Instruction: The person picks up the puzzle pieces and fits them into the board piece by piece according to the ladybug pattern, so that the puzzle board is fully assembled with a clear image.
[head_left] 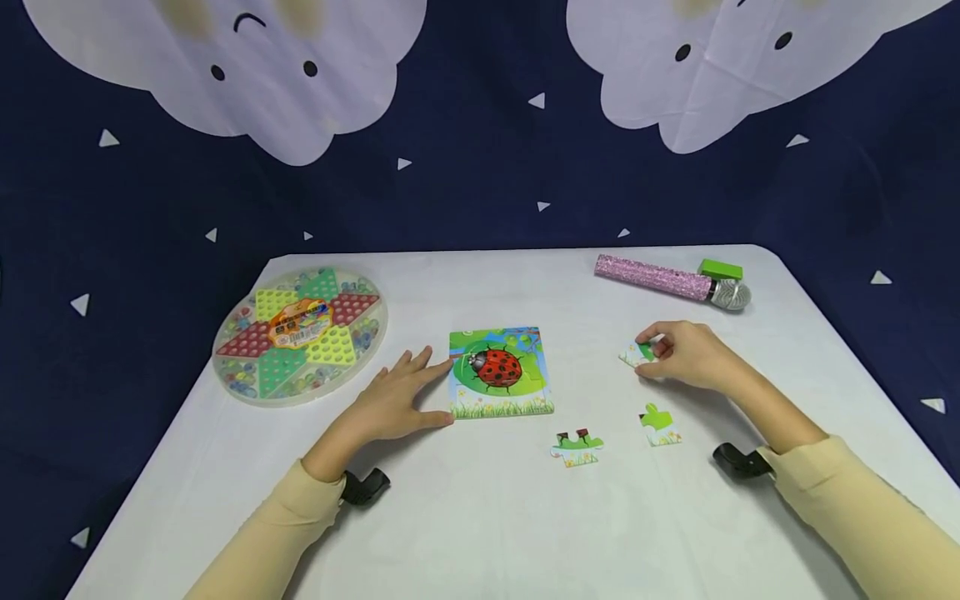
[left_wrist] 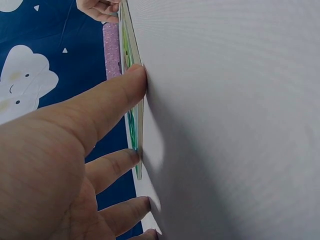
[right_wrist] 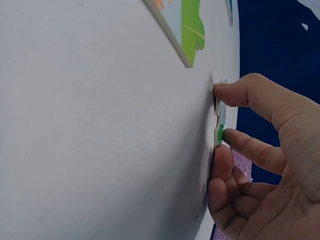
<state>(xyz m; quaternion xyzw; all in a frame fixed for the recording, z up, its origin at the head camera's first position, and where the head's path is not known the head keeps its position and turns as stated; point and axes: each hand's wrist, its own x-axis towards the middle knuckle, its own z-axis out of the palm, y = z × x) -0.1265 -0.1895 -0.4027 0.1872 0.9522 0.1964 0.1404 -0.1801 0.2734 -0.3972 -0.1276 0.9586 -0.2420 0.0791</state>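
Note:
A square ladybug puzzle board (head_left: 498, 371) lies flat near the middle of the table. My left hand (head_left: 397, 396) rests at its left edge, fingers spread, with the thumb and a fingertip touching the side of the board in the left wrist view. My right hand (head_left: 693, 354) pinches a green-and-white puzzle piece (head_left: 636, 354) between thumb and fingers, close over the table to the right of the board. Nearer the front lie two loose pieces: a wide puzzle piece (head_left: 577, 450) with dark red tips and a bright green puzzle piece (head_left: 660, 425).
A round Chinese checkers set (head_left: 300, 333) with marbles sits at the left. Toward the back right lie a pink glittery microphone (head_left: 660, 277) and a green block (head_left: 721, 269). Behind the white table (head_left: 450, 533) hangs a dark blue cloth (head_left: 480, 183) with clouds.

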